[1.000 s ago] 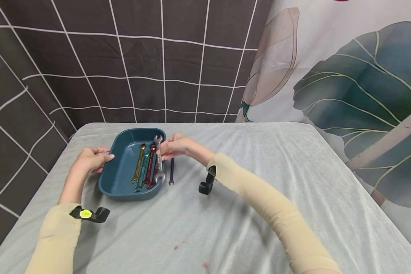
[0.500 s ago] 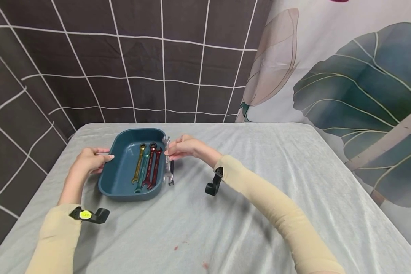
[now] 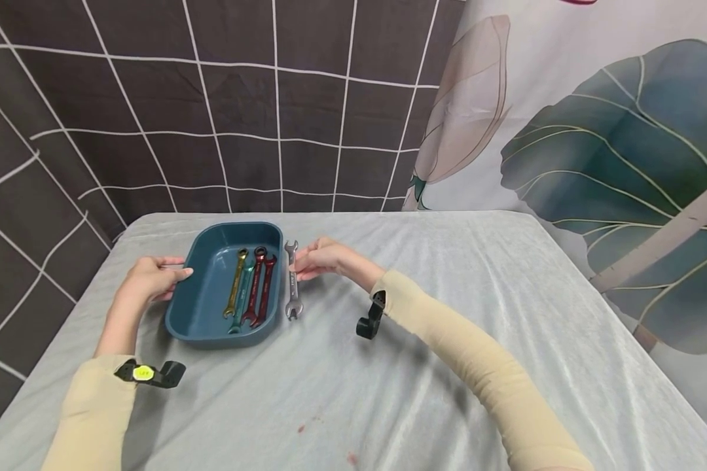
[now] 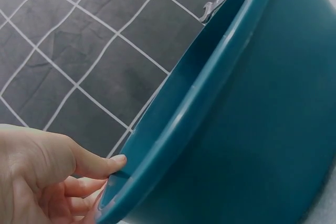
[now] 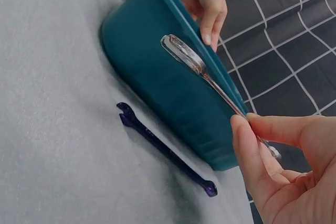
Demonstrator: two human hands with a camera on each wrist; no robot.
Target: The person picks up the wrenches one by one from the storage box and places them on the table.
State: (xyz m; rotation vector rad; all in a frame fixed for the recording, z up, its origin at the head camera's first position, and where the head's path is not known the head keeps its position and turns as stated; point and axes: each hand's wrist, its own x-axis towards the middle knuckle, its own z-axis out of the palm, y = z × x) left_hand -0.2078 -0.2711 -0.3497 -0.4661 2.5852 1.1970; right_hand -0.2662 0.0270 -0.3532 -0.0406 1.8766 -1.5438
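My right hand [image 3: 321, 258] pinches a silver double open-ended wrench [image 3: 292, 288] between thumb and fingers, just beyond the right side of a blue basin [image 3: 179, 330]. In the right wrist view this silver wrench [image 5: 223, 94] is seen edge-on, held above the cloth. Below it a dark purple wrench [image 5: 163, 148] lies beside the basin; from the head view the silver one covers it. My left hand [image 3: 153, 278] grips the basin's left rim, thumb over the edge. Inside lie a gold wrench [image 3: 235, 284], a green wrench [image 3: 241, 297] and two red wrenches [image 3: 255, 288].
A pale grey cloth [image 3: 353, 373] covers the table, with small reddish marks near the front. Behind and to the left hangs a dark curtain [image 3: 247, 104] with white grid lines. A leaf-printed curtain [image 3: 618, 157] is at the right.
My right hand has carried the silver wrench from above the basin rightward past its rim, now over the purple wrench. The second red wrench has come into full view. My left hand stays on the rim.
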